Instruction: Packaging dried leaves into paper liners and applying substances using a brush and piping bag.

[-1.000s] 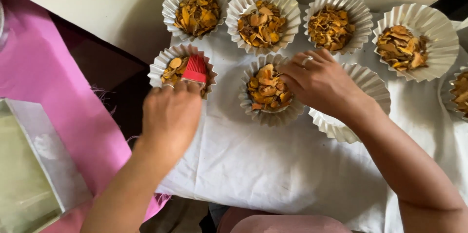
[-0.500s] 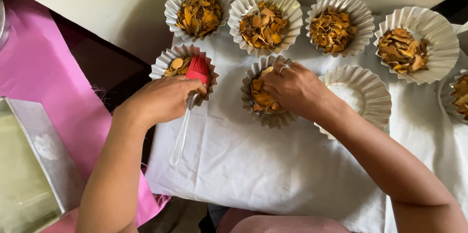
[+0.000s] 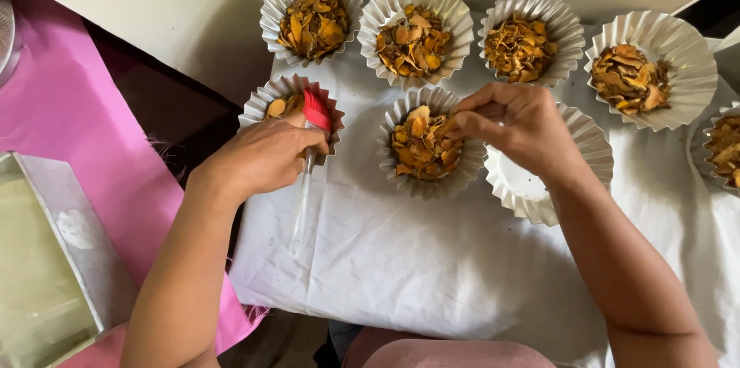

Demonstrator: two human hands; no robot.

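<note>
My left hand [image 3: 262, 156] is closed around a red-headed brush [image 3: 315, 108], its clear handle trailing back toward me so the bristles sit in the near-left paper cup [image 3: 266, 102]. My right hand [image 3: 518, 123] pinches dried orange chips over the middle cup [image 3: 425, 144], just left of an empty cup [image 3: 539, 183] beneath my wrist.

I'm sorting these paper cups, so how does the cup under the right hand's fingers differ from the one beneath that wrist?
The middle cup is full of orange-brown dried chips; the cup by the wrist looks empty and white inside. The right hand pinches at the middle cup's rim, while its wrist partly covers the empty cup. Both are white, pleated paper cups on the white cloth.
</note>
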